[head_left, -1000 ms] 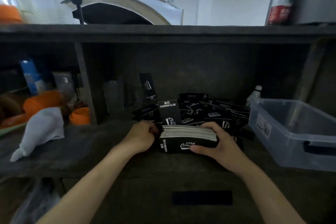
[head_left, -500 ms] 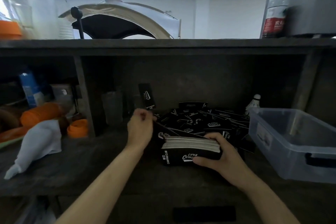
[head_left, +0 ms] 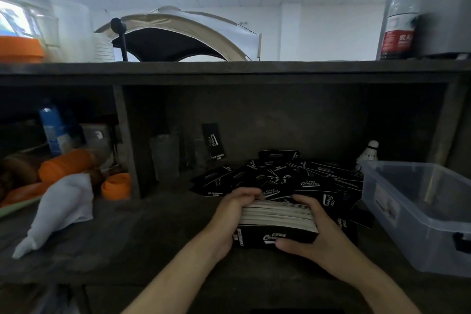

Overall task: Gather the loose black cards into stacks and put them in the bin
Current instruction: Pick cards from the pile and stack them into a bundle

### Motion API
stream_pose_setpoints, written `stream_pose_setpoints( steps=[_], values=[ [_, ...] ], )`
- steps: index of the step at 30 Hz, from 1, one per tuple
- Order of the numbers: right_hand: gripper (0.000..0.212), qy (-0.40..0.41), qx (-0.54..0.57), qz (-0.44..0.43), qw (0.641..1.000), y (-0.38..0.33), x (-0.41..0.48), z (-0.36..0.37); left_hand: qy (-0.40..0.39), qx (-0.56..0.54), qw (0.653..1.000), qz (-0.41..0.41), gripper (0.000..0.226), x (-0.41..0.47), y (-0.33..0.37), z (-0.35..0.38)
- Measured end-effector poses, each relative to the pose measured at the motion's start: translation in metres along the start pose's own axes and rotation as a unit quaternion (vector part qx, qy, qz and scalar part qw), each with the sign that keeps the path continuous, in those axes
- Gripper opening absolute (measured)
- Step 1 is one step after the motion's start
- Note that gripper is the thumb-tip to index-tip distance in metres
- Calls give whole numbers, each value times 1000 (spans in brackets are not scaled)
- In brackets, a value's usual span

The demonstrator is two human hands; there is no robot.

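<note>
While thick stack of black printed cards point(head_left: 276, 222) sits on dark table point(head_left: 153, 245), we see left hand point(head_left: 230, 214) and right hand point(head_left: 313, 234) fingers curled round its ends; loose black cards point(head_left: 305, 178) behind, clear plastic bin point(head_left: 418, 214) rightward.

A thick stack of black paper cards point(head_left: 277, 216) shows white script lettering on its face and pale, finely striped edges. The loose black cards point(head_left: 309, 181) carry the same white lettering. The translucent plastic bin point(head_left: 420, 227) is bluish grey, the small plastic cup point(head_left: 116, 186) orange, the crumpled cloth point(head_left: 66, 208) white, the wooden desk point(head_left: 153, 237) dark grey.
</note>
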State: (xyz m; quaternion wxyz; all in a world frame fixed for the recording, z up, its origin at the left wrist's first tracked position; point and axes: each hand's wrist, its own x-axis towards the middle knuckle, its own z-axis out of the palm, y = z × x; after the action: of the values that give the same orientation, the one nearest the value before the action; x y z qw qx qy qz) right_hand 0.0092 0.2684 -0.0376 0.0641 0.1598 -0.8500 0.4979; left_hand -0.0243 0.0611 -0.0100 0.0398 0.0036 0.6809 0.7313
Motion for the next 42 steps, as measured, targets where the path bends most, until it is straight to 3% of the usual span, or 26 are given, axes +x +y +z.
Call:
stream_pose_setpoints(
  steps=[4,6,7,9,10,12,14,18,20,24,28,30,31,34,36,38,40,42],
  values=[
    [67,6,0,-7,1000,2,1,-1,-58,40,998,4,29,6,3,-8],
    [65,5,2,-14,1000,2,2,0,-12,130,990,57,26,27,6,-21],
    [65,5,6,-13,1000,2,3,0,43,234,967,90,27,44,8,-29],
    [68,9,15,-12,1000,4,4,1,130,458,876,78,63,73,12,-49],
    [69,9,15,-13,1000,5,5,1,136,505,851,36,91,84,11,-58],
    [72,9,11,-14,1000,6,6,1,103,507,855,-32,130,100,9,-65],
    [71,5,12,-15,1000,6,7,1,35,525,850,-20,140,114,-1,-48],
    [68,9,13,-19,1000,6,7,0,-69,609,790,3,132,138,-10,-9],
    [67,9,12,-20,1000,6,7,0,-80,605,792,21,128,140,-2,-10],
    [64,7,13,-15,1000,5,7,-1,-57,554,829,50,104,141,-1,-9],
    [62,9,11,-18,1000,3,6,-1,8,553,823,130,74,139,-12,0],
    [62,16,9,-22,1000,3,5,0,33,532,824,193,72,137,-13,-3],
    [62,19,9,-22,1000,3,5,0,36,562,794,231,74,137,-12,-5],
    [62,16,9,-20,1000,3,5,0,-2,712,643,284,61,138,-10,-3],
    [62,13,13,-18,1000,2,5,-1,6,740,593,317,50,138,-7,0],
    [62,13,12,-21,1000,2,5,-2,43,716,589,373,46,136,-3,-5],
    [60,9,13,-22,1000,2,4,-3,61,637,616,460,37,126,1,-20],
    [60,9,15,-20,1000,2,3,-4,30,571,650,501,25,114,3,-43]
  ],
)
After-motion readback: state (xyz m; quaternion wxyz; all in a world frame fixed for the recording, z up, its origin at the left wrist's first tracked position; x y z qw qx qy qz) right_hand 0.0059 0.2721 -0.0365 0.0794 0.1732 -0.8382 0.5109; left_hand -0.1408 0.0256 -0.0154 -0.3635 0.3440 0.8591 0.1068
